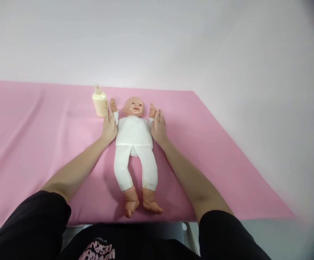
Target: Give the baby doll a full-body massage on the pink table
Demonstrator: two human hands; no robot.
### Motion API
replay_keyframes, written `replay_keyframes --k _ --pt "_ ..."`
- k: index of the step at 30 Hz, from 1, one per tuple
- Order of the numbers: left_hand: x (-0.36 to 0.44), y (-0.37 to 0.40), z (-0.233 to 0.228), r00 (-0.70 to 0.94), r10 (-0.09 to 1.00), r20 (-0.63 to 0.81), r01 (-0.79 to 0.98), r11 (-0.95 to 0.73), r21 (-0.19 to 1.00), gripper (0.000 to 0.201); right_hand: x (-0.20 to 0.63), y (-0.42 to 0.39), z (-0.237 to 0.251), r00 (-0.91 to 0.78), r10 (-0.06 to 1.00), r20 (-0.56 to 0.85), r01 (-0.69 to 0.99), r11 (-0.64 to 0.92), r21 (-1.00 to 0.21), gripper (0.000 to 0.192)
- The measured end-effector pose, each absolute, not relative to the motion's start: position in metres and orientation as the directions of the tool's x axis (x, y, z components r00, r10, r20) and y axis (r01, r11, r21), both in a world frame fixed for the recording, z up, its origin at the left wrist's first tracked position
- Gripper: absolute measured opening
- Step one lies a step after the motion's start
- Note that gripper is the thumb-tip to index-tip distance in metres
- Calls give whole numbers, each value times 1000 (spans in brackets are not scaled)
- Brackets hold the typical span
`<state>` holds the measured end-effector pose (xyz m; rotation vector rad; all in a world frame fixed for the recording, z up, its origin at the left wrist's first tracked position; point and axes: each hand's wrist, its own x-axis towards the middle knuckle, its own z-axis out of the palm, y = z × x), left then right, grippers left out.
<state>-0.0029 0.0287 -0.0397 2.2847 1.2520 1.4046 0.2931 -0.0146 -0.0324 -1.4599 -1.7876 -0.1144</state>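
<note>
The doll (134, 131) lies face-up by the near edge of the table (213, 162) — between left hand (109, 127) and right hand (159, 128), fingers straight, together (a bottle (100, 104) stands toward the far edge).

Backs onto a plain white wall (146, 43); carries lightly creased pink cloth (37, 144) across the surface (222, 173); sits in soft, diffuse light.

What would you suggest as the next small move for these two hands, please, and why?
I would perhaps ease the left hand and the right hand gently inward to cup the doll by its trunk, since they flank it on opposite sides, open, with neither wrapped around it.
</note>
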Motion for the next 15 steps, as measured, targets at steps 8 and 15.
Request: replay_keyframes --k 8,15 --pt "-7 32 -44 164 863 478 701 -443 559 64 304 -11 -33 72 862 503 820 236 -522 60" --pt "-8 32 -36 150 909 388 744 -363 561 60 309 -10 -29 156 912 380 692 174 -701 48"
